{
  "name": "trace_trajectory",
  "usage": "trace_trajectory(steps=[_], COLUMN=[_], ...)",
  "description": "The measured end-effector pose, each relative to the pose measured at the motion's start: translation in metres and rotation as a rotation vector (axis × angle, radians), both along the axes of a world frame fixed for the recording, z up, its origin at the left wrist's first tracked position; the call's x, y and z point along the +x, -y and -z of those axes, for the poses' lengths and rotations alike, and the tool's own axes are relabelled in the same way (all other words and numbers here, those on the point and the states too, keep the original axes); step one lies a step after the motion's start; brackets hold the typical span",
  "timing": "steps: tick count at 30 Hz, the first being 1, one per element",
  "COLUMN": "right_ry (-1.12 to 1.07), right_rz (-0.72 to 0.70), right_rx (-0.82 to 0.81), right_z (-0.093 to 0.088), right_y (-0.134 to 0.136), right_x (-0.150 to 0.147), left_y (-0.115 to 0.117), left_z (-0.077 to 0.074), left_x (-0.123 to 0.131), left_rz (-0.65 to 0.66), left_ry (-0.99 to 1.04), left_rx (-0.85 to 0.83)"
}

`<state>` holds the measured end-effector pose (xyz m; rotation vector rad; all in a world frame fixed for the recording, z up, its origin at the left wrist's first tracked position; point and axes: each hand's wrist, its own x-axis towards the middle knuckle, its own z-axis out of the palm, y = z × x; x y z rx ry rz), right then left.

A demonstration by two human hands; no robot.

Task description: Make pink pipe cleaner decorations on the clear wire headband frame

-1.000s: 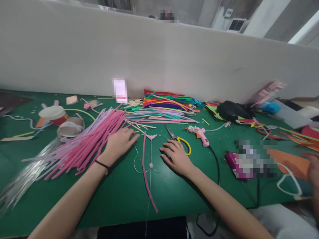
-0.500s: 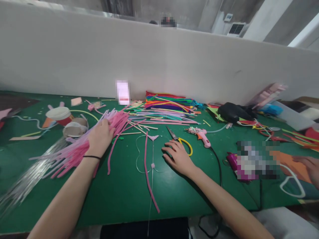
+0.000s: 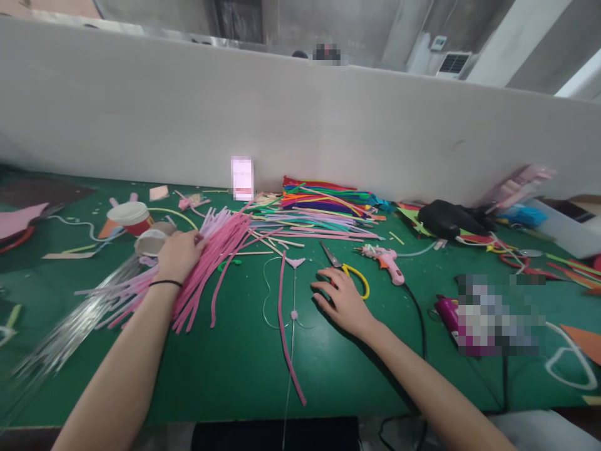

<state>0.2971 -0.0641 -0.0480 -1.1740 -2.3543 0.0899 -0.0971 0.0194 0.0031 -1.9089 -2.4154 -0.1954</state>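
My left hand [image 3: 181, 254] lies on a pile of pipe cleaners, its fingers curled around lilac pipe cleaners [image 3: 213, 222] beside the pink pipe cleaners [image 3: 218, 250]. My right hand [image 3: 345, 300] rests palm down on the green table, fingers apart and holding nothing. Just beyond it lie scissors [image 3: 350, 272] with yellow handles, partly covered by the hand. Between my hands a single pink pipe cleaner [image 3: 283, 313] lies lengthwise, next to a thin clear wire [image 3: 293, 351] bearing a small pink bow-shaped piece [image 3: 295, 263] and a pink bead-like knot [image 3: 294, 315].
A pink glue gun [image 3: 385, 260] with a black cord lies to the right. Multicoloured pipe cleaners [image 3: 323, 200] are heaped by the white partition [image 3: 300, 125]. Paper cups [image 3: 131, 216] and silver strands [image 3: 79, 332] lie left. A purple object [image 3: 448, 316] and black pouch [image 3: 451, 218] sit right.
My left hand has shifted left across the pile, and more of the pink pipe cleaners now show to its right. My right hand stays in place. The view has moved slightly.
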Motion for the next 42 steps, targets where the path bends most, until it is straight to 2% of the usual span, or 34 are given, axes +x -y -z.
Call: trace_trajectory(steps=[5, 9, 12, 18, 21, 23, 25, 28, 31, 33, 36, 39, 42], right_ry=[-0.065, -0.143, -0.185, -0.207, -0.285, -0.399, -0.58, -0.947, -1.12, -1.163, -1.293, -1.439, -1.547], right_rz=[-0.016, -0.018, -0.032, -0.209, -0.255, -0.245, -0.215, -0.139, -0.102, -0.085, 0.031, 0.208, 0.326], right_rx=[0.007, 0.019, 0.013, -0.061, -0.13, -0.21, -0.361, -0.631, -0.698, -0.664, -0.563, -0.428, -0.297], right_z=[-0.002, -0.002, -0.01, -0.044, -0.052, -0.052, -0.051, -0.054, -0.059, -0.06, -0.054, -0.044, -0.038], right_y=[0.001, 0.003, 0.003, -0.006, -0.018, -0.027, -0.036, -0.045, -0.047, -0.045, -0.043, -0.045, -0.048], right_x=[0.0, 0.0, -0.006, -0.045, -0.072, -0.089, -0.101, -0.109, -0.098, -0.082, -0.051, -0.022, -0.002], left_y=[-0.004, 0.001, 0.005, 0.007, 0.011, 0.017, 0.026, 0.039, 0.05, 0.055, 0.056, 0.05, 0.042], left_z=[0.006, -0.003, -0.01, -0.014, -0.02, -0.026, -0.03, -0.028, -0.017, -0.011, -0.007, -0.006, -0.001], left_x=[0.0, 0.009, 0.015, 0.02, 0.02, 0.025, 0.039, 0.077, 0.117, 0.133, 0.138, 0.129, 0.122], left_rz=[0.004, 0.025, 0.042, 0.048, 0.054, 0.12, 0.235, 0.443, 0.738, 0.83, 0.814, 0.737, 0.683], left_ry=[0.025, 0.013, -0.025, 0.15, 0.102, 0.051, 0.088, 0.312, 0.416, 0.46, 0.557, 0.667, 0.724], left_rx=[-0.014, 0.033, 0.108, 0.03, 0.168, 0.354, 0.481, 0.472, 0.334, 0.284, 0.22, 0.157, 0.116])
